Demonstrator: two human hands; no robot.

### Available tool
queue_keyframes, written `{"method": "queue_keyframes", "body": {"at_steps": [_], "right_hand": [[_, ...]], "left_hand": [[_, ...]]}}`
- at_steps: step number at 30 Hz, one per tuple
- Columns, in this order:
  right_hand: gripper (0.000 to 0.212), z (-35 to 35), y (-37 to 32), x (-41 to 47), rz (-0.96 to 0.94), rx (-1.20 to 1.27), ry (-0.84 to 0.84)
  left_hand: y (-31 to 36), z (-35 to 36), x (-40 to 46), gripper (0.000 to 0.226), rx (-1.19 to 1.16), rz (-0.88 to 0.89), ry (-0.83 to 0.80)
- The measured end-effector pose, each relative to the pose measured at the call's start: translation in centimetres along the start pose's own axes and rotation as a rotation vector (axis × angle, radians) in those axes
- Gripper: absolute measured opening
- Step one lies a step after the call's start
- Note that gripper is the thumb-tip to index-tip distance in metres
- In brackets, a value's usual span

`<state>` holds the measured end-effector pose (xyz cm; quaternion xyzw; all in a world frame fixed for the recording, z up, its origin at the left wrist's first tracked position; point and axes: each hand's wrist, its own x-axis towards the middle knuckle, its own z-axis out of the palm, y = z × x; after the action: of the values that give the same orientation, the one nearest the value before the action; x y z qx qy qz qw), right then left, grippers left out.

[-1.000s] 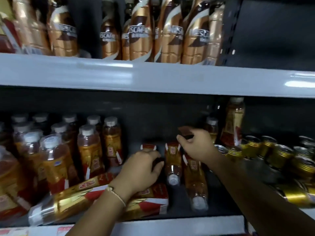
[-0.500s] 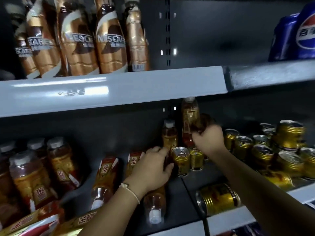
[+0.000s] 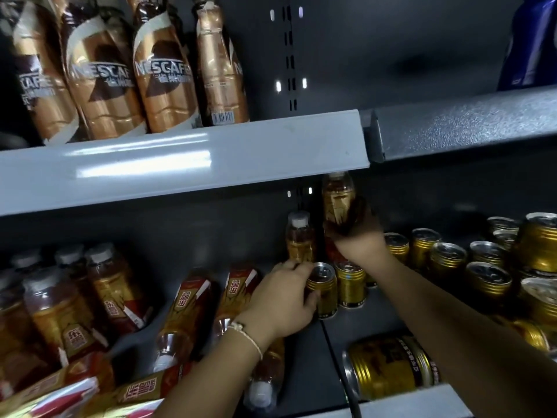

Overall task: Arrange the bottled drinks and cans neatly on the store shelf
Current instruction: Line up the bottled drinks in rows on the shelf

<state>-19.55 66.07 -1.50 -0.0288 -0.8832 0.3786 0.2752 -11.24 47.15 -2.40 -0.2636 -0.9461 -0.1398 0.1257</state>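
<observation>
On the lower shelf (image 3: 373,324), my left hand (image 3: 280,303) grips an upright gold can (image 3: 324,289) from its left side. A second gold can (image 3: 351,283) stands right beside it. My right hand (image 3: 357,236) holds a tall amber bottle (image 3: 337,200) upright near the back wall, next to a shorter amber bottle (image 3: 300,236). Several amber bottles (image 3: 187,315) lie on their sides left of my left hand. One gold can (image 3: 388,368) lies toppled at the shelf's front edge.
Upright amber bottles (image 3: 63,300) crowd the lower left. Many upright gold cans (image 3: 488,267) fill the lower right. The upper shelf (image 3: 180,158) carries Nescafe bottles (image 3: 162,76); a blue Pepsi pack (image 3: 530,46) sits at the top right.
The view has swung right along the shelf. My left hand has moved from the lying bottles onto the gold can. My right hand has risen with the tall bottle.
</observation>
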Motion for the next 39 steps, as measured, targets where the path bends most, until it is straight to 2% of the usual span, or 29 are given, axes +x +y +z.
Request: {"method": "queue_keyframes", "body": {"at_steps": [3, 6, 12, 17, 22, 26, 29, 32, 39], "right_hand": [[0.066, 0.6, 0.5, -0.3, -0.061, 0.100, 0.076], [0.061, 0.3, 0.6, -0.7, 0.006, 0.256, 0.146], [0.052, -1.2, 0.5, -0.7, 0.226, 0.633, 0.061], [0.027, -1.3, -0.8, -2.9, 0.356, 0.792, 0.037], [0.030, -1.6, -3.4, -5.5, 0.398, 0.820, 0.010], [0.027, -1.1, -6.9, -7.1, 0.383, 0.785, -0.093], [0.039, 0.1, -9.8, -8.2, 0.380, 0.790, -0.198], [0.040, 1.8, -12.5, -9.4, 0.348, 0.766, -0.287], [0.043, 6.0, -18.3, -12.1, 0.314, 0.800, -0.502]], "left_hand": [[0.0, 0.0, -0.2, 0.054, -0.005, 0.013, 0.031], [-0.1, 0.0, -0.4, 0.051, -0.020, 0.025, 0.077], [-0.5, 0.2, -0.3, 0.053, -0.077, 0.000, 0.146], [0.3, -0.1, -0.3, 0.050, -0.308, -0.035, 0.153], [1.0, -1.4, -1.6, 0.044, -0.804, -0.124, -0.099], [0.1, -2.9, -3.7, 0.049, -1.093, -0.251, -0.073], [-1.6, -4.0, -5.7, 0.054, -1.319, -0.341, -0.040], [-3.6, -5.1, -8.0, 0.045, -1.359, -0.395, 0.041], [-9.8, -9.8, -14.3, 0.058, -1.309, -0.473, 0.077]]}}
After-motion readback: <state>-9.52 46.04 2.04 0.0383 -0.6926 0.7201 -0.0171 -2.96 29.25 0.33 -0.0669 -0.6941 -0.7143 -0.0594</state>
